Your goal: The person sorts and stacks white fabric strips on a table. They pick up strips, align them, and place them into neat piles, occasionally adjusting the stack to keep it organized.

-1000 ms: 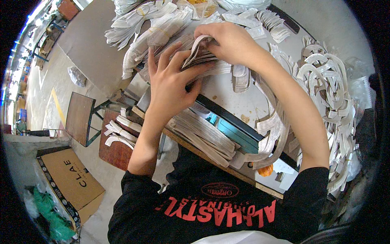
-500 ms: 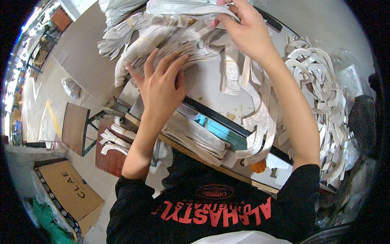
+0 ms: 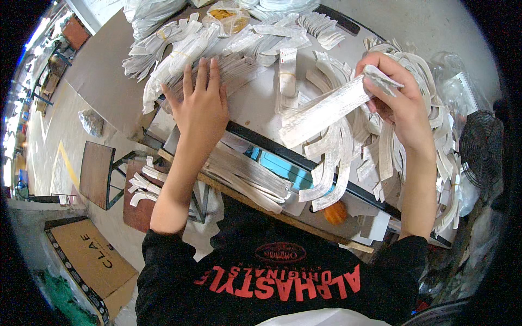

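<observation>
My left hand (image 3: pixel 200 106) lies flat with its fingers spread, resting on a fanned pile of thin whitish strips (image 3: pixel 239 75). In my right hand (image 3: pixel 399 100) a broad whitish strip (image 3: pixel 326 111) is gripped by one end, between thumb and fingers. It slants down to the left over the table, and its gripped end looks layered or folded. Just beyond it stands a small bundle of strips (image 3: pixel 287 70) with a band around it. Curved whitish strips (image 3: pixel 331 174) hang over the table's front edge below the held piece.
A large heap of curved strips (image 3: pixel 435 130) covers the table's right side. Several banded bundles (image 3: pixel 185 51) and a clear bag of yellowish bits (image 3: pixel 228 19) lie at the back. More strips (image 3: pixel 244 174) fill a shelf under the tabletop. A cardboard box (image 3: pixel 92 261) stands at lower left.
My right hand has come from the far side of the table toward the right and nearer, bringing the whitish strip. My left hand stays on the pile, its fingers now straighter.
</observation>
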{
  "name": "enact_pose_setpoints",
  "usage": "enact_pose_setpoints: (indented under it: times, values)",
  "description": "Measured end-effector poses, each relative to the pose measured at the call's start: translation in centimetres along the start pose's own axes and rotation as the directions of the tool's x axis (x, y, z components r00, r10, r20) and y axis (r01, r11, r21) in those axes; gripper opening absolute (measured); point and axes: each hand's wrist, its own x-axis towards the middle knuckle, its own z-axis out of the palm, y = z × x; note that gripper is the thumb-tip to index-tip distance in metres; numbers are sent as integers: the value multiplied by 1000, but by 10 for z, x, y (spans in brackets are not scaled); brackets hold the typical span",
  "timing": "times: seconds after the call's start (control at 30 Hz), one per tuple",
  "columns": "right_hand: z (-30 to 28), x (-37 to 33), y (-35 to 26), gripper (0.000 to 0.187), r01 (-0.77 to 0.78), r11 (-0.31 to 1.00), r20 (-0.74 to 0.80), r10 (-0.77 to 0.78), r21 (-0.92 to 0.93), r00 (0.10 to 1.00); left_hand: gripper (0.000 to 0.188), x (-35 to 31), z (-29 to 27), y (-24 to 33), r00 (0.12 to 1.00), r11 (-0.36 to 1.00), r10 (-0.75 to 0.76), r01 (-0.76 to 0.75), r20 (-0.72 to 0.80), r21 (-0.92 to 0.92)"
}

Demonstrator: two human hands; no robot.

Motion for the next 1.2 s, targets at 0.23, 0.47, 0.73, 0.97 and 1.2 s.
enact_pose_setpoints:
  times: [0.23,0.47,0.73,0.97,1.2]
  values:
    - [-6,-31,-5,24,-160,981,-35,164,111,986,50,11,-47,21,985,932,96,-140,-144,-334]
    - [29,-34,-5,18,-4,998,99,-2,68,995,33,-15,-103,80,645,-260,702,626,301,-735]
    - [64,-42,-10,42,-206,941,11,211,268,977,34,-48,-75,122,920,-502,220,391,323,-771]
    - [104,-38,12,45,98,970,-132,-130,-224,983,44,-48,-82,119,875,-711,181,432,449,-555]
    - [111,-39,20,52,199,967,-87,-214,-157,973,41,-54,-87,119,871,-735,132,407,473,-543]
